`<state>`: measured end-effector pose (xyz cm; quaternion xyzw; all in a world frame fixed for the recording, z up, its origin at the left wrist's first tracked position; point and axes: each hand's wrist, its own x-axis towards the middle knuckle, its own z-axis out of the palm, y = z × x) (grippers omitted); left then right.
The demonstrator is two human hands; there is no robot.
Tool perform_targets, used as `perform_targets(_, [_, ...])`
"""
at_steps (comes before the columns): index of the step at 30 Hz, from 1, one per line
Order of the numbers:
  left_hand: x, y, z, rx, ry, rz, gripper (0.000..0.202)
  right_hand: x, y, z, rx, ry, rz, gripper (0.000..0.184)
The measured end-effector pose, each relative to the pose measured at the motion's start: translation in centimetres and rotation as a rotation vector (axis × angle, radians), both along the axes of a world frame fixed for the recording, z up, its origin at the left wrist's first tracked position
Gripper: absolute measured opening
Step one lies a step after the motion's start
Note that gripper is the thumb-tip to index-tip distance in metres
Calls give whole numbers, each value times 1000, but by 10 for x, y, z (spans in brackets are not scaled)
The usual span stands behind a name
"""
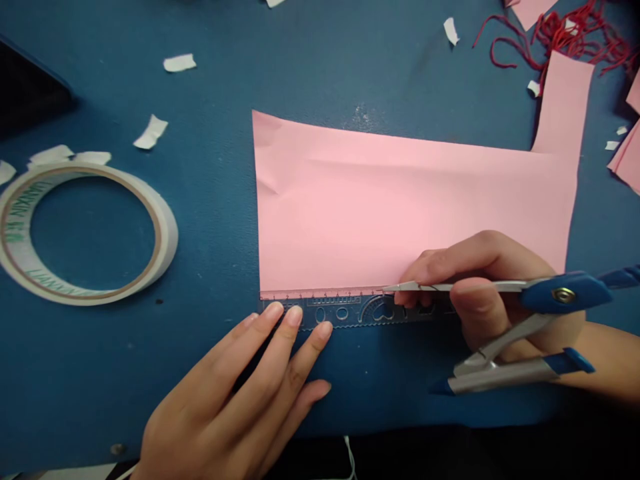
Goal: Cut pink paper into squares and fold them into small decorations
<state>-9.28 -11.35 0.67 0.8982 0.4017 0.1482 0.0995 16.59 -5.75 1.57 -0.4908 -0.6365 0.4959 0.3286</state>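
A pink sheet of paper (400, 200) lies on the blue table, with a strip reaching up at its right end. Along its lower edge sits a clear plastic ruler (350, 313) with cut-out shapes. My left hand (240, 393) presses its spread fingertips on the ruler's left part. In my right hand (485, 293) is a drawing compass (560, 293) with a blue hinge, gripped between thumb and fingers. Its metal point rests at the ruler's marked edge, and its other leg, holding a blue-tipped pencil, hangs below. The hand covers the ruler's right end.
A roll of white tape (167, 247) lies at the left, below a dark object (30, 93). Torn white pieces (151, 132) are scattered about. Red yarn (585, 37) is heaped at the top right, near more pink paper (627, 163) at the right edge.
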Motion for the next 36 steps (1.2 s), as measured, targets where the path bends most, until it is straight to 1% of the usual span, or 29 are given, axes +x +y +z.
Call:
perform_targets(4, [0, 0, 0, -2, 7, -5, 37, 2, 0, 2, 5, -39, 13, 10])
perform_targets(7, [-1, 0, 0, 7, 12, 0, 36, 1, 3, 6, -4, -59, 65, 7])
perform_targets(10, [-1, -1, 0, 5, 18, 12, 33, -3, 5, 8, 38, -72, 105, 7])
perform_targets(12, [0, -1, 0, 2, 22, 18, 32, -7, 5, 6, 75, -94, 104, 9])
perform_targets(14, [0, -1, 0, 2, 26, 22, 31, -8, 4, 4, 80, -100, 106, 10])
perform_targets(18, [1, -1, 0, 7, 25, 19, 30, -6, 3, -1, 7, 4, 105, 3])
perform_targets(21, [0, -1, 0, 5, 25, 16, 29, -5, 1, -3, -27, 71, 89, 4])
perform_targets(23, [0, -1, 0, 7, 32, 16, 29, -6, 1, -3, -19, 51, 77, 3])
perform_targets(26, [1, -1, -1, 15, 39, 17, 31, -8, 1, -1, 32, -20, 69, 1])
perform_targets(29, [1, -2, -1, 6, 39, 17, 31, -8, 3, 1, 71, -66, 110, 5])
perform_targets(36, [0, -4, 1, -7, 19, 25, 31, -12, 2, 1, 92, -69, 59, 8])
